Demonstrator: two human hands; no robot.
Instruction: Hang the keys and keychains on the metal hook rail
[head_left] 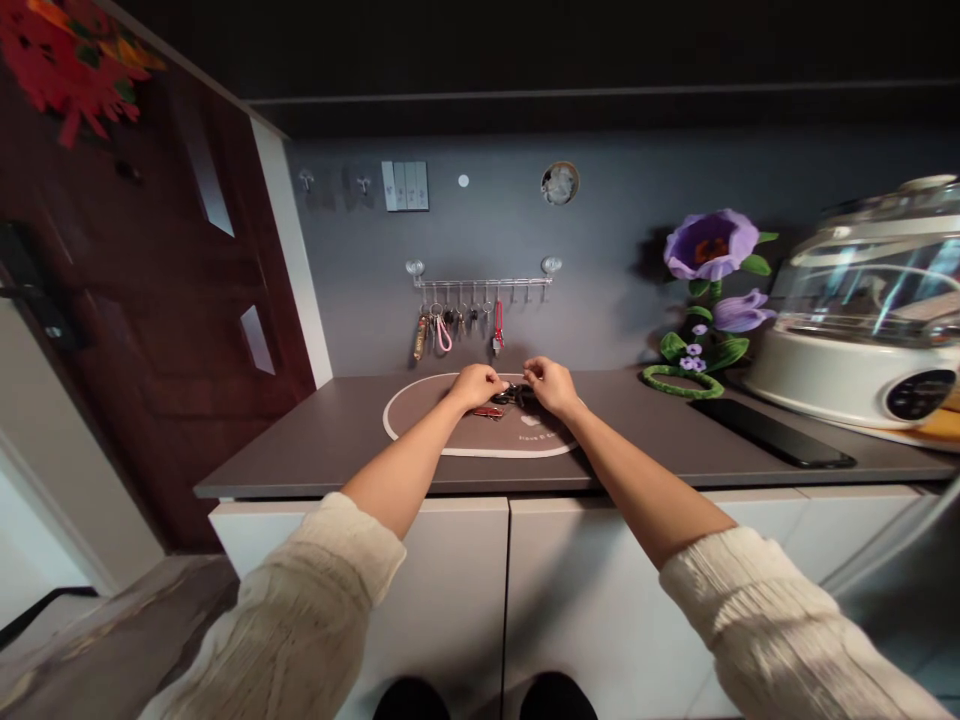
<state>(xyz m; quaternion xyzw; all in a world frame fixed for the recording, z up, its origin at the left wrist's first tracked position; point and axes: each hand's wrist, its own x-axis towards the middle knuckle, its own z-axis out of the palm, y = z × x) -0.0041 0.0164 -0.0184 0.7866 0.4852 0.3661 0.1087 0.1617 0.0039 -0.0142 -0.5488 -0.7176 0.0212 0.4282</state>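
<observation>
My left hand (477, 386) is closed in a pinch at the edge of a dark bunch of keys (514, 394), low over the brown oval mat (420, 418). On the other side of the bunch is my right hand (551, 384), its thumb and fingers drawn together; whatever they hold is too small to make out. A red key-like piece (489, 412) lies on the mat just below my left fingers. Behind both hands, a clear hook rail (484, 283) on the wall carries several key sets, among them a pink loop (443, 335) and a red strap (499, 325).
To the right, a purple artificial flower (711, 246) stands beside a white appliance with a glass body (832, 375). A black phone (772, 432) lies in front of them on the counter (300, 440). A dark red door (187, 400) is at the left.
</observation>
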